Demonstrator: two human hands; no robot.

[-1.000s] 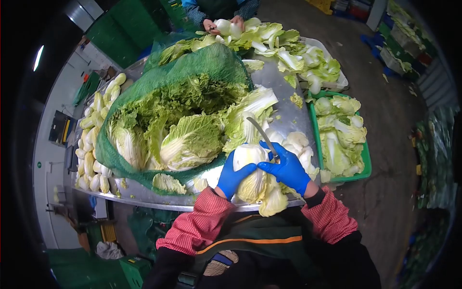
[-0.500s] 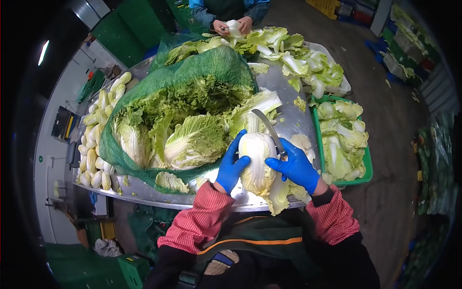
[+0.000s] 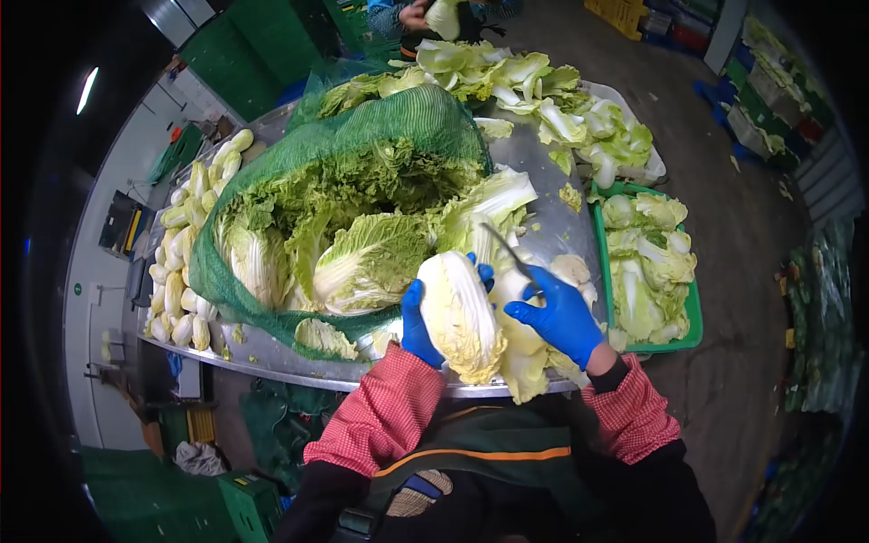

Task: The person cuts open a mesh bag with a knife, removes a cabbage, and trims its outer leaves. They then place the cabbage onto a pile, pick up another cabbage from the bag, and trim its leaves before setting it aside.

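A trimmed napa cabbage, pale with yellowish leaf tips, rests in my blue-gloved left hand, whose fingers wrap round its far side. My right hand, gloved too, grips a curved knife with its blade pointing up and away; the handle is mostly hidden in the fingers. Blade and cabbage are apart. Loose outer leaves lie under and beside the cabbage at the table's near edge. Left of my hands, a green net bag gapes open around leafy untrimmed cabbages.
Trimmed cabbages are piled on the metal table's left end. A green crate of leaves stands at the right, near a white tub of leaves. Across the table, a co-worker's hand is beside another pale cabbage.
The cabbage has shifted left and tilted in my left hand, and my right hand has come away from it with the knife. The co-worker's cabbage has moved up.
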